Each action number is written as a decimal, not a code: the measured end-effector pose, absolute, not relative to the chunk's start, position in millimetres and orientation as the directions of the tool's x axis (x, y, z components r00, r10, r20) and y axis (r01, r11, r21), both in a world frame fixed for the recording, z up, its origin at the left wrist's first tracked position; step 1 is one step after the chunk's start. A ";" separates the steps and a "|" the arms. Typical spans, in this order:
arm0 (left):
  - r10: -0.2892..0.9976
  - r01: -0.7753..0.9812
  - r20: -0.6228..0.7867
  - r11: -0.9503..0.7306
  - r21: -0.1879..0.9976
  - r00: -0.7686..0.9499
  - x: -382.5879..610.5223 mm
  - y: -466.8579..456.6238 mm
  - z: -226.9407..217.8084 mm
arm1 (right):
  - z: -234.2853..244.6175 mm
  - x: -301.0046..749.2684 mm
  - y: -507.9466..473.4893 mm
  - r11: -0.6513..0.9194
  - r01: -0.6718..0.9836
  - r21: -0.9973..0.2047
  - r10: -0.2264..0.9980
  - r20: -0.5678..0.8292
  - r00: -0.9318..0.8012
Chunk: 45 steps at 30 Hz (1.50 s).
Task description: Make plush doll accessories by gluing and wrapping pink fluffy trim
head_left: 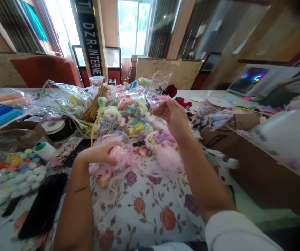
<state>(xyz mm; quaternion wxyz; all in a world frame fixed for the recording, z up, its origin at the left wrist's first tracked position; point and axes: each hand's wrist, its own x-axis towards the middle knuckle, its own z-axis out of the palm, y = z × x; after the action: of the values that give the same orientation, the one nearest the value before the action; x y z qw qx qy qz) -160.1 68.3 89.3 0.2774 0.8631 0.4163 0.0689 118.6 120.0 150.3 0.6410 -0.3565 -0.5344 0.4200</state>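
My left hand (103, 153) is closed around a pink fluffy bundle (118, 153), with its fingers curled over the top. Wispy pink strands trail from it across the flowered tablecloth (150, 195). My right hand (172, 116) is raised above the pile of craft materials, fingers stretched out to the left and nothing visible in them. Below the right wrist lies a pale pink fluffy ball (168, 158). Lilac fuzzy pieces (161, 134) lie between the hands, and a yellow fuzzy piece (138, 128) is just behind them.
At left are pom-poms (21, 167), a thread cone (44, 150), a black phone (44, 205) and a ribbon spool (54, 127). Brown stems (96, 104) and dark red flowers (170, 90) lie at the back. A cardboard box (264, 167) stands at right.
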 end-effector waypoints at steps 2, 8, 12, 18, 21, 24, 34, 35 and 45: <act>0.765 0.658 -0.074 -0.497 0.566 0.640 -164.8 63.8 94.6 | 148.4 131.9 94.2 0.404 -0.185 -0.896 0.915 0.394 0.093; 0.857 0.678 0.078 -0.456 0.577 0.510 -154.5 54.0 109.7 | 127.2 153.0 21.4 0.385 -0.293 -0.875 0.912 0.410 -0.024; 0.890 0.715 0.210 -0.452 0.533 0.405 -126.2 58.0 106.7 | 99.5 159.4 -5.5 0.259 -0.372 -0.891 0.927 0.337 -0.164; 0.879 0.818 0.169 -0.478 0.319 0.447 -75.7 93.8 80.5 | 39.2 151.8 -8.4 0.076 -0.170 -0.982 0.950 0.123 -0.286; 0.847 0.829 0.063 -0.531 0.178 0.528 -56.6 114.5 65.3 | 15.3 143.8 -7.9 0.069 -0.018 -0.997 0.932 0.071 -0.356; 0.817 0.813 -0.044 -0.564 0.144 0.575 -52.5 130.4 60.2 | 4.3 141.4 -11.3 0.150 0.099 -0.984 0.916 0.101 -0.388; 0.949 0.929 0.018 -0.311 0.198 0.314 -60.5 220.4 113.8 | -4.6 145.4 -5.1 0.203 0.136 -0.970 0.933 0.149 -0.327; 0.955 0.936 0.016 -0.295 0.190 0.298 -54.9 231.5 110.2 | -5.5 145.9 -3.9 0.210 0.141 -0.967 0.932 0.155 -0.329; 0.980 0.964 -0.041 -0.185 0.192 0.197 -15.2 286.4 58.4 | -6.9 151.6 -6.3 0.343 0.291 -0.893 0.909 0.238 -0.342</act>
<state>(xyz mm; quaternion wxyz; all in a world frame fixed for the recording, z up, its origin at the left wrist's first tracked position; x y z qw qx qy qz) -15.2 286.4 58.4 0.0875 0.7685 0.6322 0.0453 151.6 -6.3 -6.9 0.3934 -0.4173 -0.7188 0.3929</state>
